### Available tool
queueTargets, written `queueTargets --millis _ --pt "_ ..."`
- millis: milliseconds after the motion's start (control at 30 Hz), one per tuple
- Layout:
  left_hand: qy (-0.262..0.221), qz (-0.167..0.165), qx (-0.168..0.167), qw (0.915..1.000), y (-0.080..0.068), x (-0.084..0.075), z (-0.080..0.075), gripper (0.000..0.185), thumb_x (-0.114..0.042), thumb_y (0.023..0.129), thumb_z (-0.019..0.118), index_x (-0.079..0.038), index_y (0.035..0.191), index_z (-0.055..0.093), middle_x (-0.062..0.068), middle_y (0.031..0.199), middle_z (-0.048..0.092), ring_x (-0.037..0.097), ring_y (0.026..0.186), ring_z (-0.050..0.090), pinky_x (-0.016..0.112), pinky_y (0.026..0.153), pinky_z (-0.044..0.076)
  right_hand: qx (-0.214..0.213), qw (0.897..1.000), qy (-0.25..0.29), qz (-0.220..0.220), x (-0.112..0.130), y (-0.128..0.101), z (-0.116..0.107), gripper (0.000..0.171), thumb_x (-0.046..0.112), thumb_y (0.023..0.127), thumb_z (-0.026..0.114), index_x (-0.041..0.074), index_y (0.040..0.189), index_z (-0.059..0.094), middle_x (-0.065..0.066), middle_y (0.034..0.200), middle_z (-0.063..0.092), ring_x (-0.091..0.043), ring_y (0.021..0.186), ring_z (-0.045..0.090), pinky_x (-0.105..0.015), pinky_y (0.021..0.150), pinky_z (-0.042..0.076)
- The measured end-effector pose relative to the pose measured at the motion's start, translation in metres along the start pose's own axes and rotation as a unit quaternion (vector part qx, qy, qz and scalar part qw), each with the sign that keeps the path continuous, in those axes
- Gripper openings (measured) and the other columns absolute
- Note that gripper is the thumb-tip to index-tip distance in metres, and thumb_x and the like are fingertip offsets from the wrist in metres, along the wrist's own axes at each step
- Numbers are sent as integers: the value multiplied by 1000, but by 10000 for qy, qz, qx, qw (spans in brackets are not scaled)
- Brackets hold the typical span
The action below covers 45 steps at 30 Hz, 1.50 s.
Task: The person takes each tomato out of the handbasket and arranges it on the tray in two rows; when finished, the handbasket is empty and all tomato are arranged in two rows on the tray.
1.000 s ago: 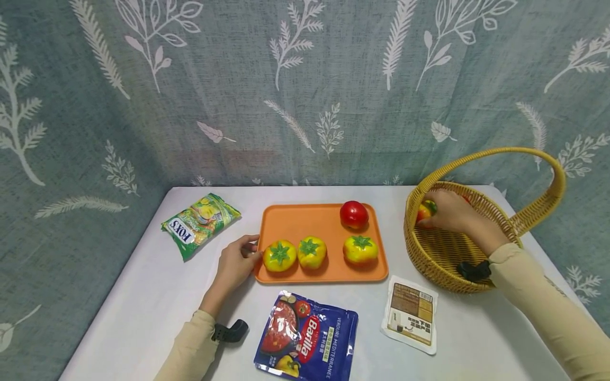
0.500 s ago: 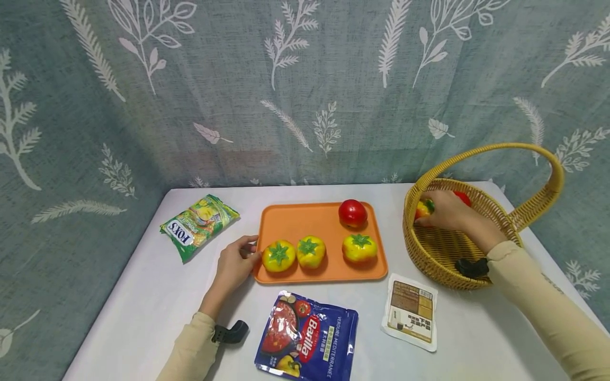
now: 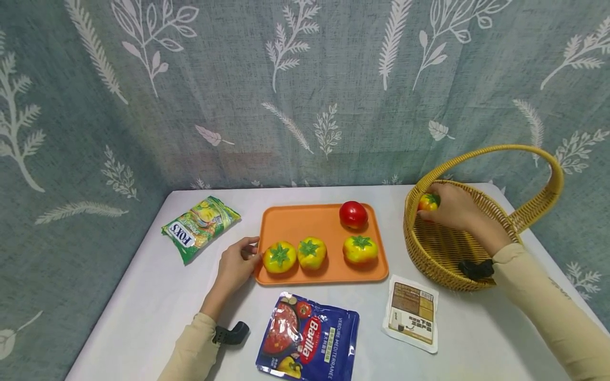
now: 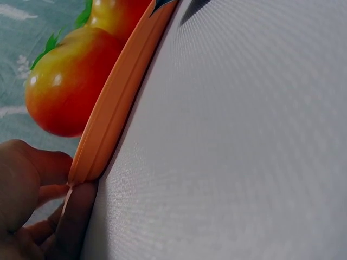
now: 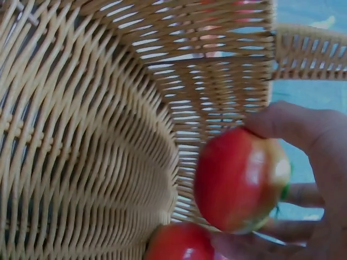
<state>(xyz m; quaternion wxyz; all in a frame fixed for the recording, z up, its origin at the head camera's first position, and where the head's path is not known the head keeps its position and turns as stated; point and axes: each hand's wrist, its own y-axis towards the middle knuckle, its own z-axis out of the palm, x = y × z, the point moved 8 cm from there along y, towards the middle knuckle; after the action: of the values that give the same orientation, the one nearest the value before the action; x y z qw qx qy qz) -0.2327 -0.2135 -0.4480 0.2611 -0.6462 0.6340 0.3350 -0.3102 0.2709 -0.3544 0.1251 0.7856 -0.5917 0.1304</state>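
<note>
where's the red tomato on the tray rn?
In the head view, the red tomato sits at the far right corner of the orange tray, just behind the rightmost yellow tomato and left of the wicker basket.

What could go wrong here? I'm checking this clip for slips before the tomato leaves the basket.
The right hand holds the tomato with fingertips only, level with the basket rim; it could slip or knock the rim. Another tomato lies just under it in the basket and might get nudged. The left hand only pinches the tray edge, so a bump could set the three tomatoes near that edge rolling.
</note>
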Motion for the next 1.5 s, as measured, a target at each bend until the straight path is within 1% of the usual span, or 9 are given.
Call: queueTargets --millis 167,233,433,633,867,1000,1167,1333,1500 --pt "102 123 -109 9998 0 -3 -2 40 -9 85 75 -5 124 68 5 91 69 17 77 64 28 67 48 -23 9998 48 175 2 -4 -8 70 39 86 76 -5 136 54 -29 123 57 -42 102 57 -58 82 46" --pt "110 124 -128 9998 0 -3 -3 40 -9 85 75 -4 124 68 5 91 69 17 77 64 29 68 48 -10 9998 95 179 2 -5 -10 72 41 86 76 -4 137 54 -29 126 56 -43 104 57 -58 83 46" --pt "97 31 -72 9999 -1 -2 -3 40 -9 86 74 -4 125 67 6 91 68 17 78 62 28 68 48 -173 9993 232 221 -1 -9 -13 72 44 85 77 -2 136 55 -30 132 54 -44 108 55 -60 86 45" --pt "126 6 -64 9999 -1 -2 -2 40 -9 86 74 -4 125 68 5 90 67 17 77 61 27 66 48 -142 9992 371 107 -2 -18 -13 71 37 84 80 -3 138 54 -29 129 56 -44 110 55 -62 91 44" --pt "141 42 -74 9999 0 -2 -2 40 -9 86 74 -4 124 68 5 91 68 17 77 61 27 65 47 -286 9991 318 -65 3 -28 -17 68 35 85 79 -2 137 55 -28 128 57 -41 108 57 -59 88 46" --pt "94 -37 -37 9999 0 -1 -1 40 -9 86 73 -5 125 67 6 92 67 17 77 61 25 61 47 -322 9990 288 -93 5 -32 -19 72 32 83 81 -6 138 52 -31 127 56 -43 106 58 -58 87 47" --pt "74 -56 -9 10000 -1 -1 1 40 -8 87 73 -4 126 67 7 93 67 19 78 61 24 57 48 -347 9990 246 -142 11 -39 -23 74 28 81 83 -10 136 50 -31 122 58 -41 100 60 -55 83 49" --pt "104 11 -33 9999 -1 -2 1 40 -8 86 73 -4 125 67 7 93 67 19 78 61 24 60 48 -394 9990 120 -198 16 -45 -27 74 29 80 83 -9 135 52 -30 119 60 -41 101 59 -56 83 49" --pt "116 44 -24 9999 0 -4 1 40 -7 86 73 -4 125 67 7 93 67 20 78 61 25 61 48 -460 9988 64 -153 16 -50 -30 75 29 80 84 -8 136 53 -30 123 59 -42 104 58 -58 85 48"
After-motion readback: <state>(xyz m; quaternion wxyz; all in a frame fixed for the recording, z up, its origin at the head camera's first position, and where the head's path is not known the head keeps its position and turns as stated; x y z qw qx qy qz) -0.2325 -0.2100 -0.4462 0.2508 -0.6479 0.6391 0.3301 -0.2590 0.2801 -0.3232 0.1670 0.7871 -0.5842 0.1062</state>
